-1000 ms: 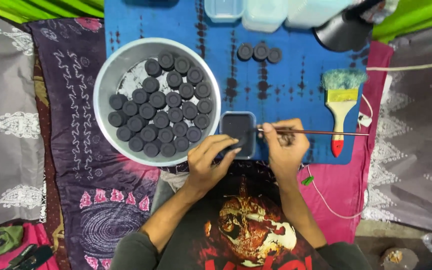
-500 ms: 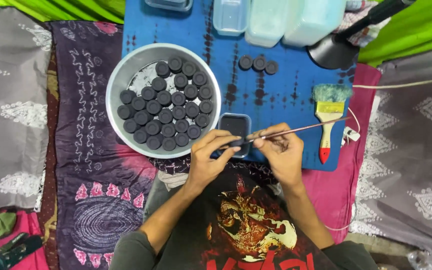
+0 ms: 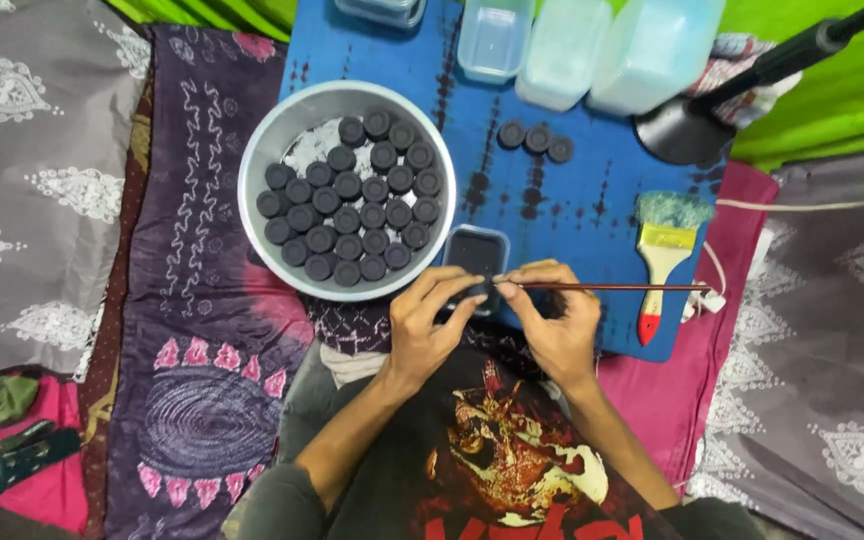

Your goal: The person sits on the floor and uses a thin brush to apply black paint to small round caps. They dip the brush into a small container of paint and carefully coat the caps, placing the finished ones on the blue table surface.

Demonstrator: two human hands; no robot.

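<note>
Black cap [image 3: 480,290] | both hands closer | thin brush [image 3: 612,287] now level

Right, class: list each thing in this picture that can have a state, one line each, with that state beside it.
Left hand: pinching a small dark disc.
Right hand: holding a thin stick level.
Thin stick: tip at the disc.
Metal bowl: packed with dark discs.
Small dark tray: open, dark inside.
Paintbrush: lying flat, unheld.
Three loose discs: in a row on the blue board.
Clear tubs: upright.
</note>
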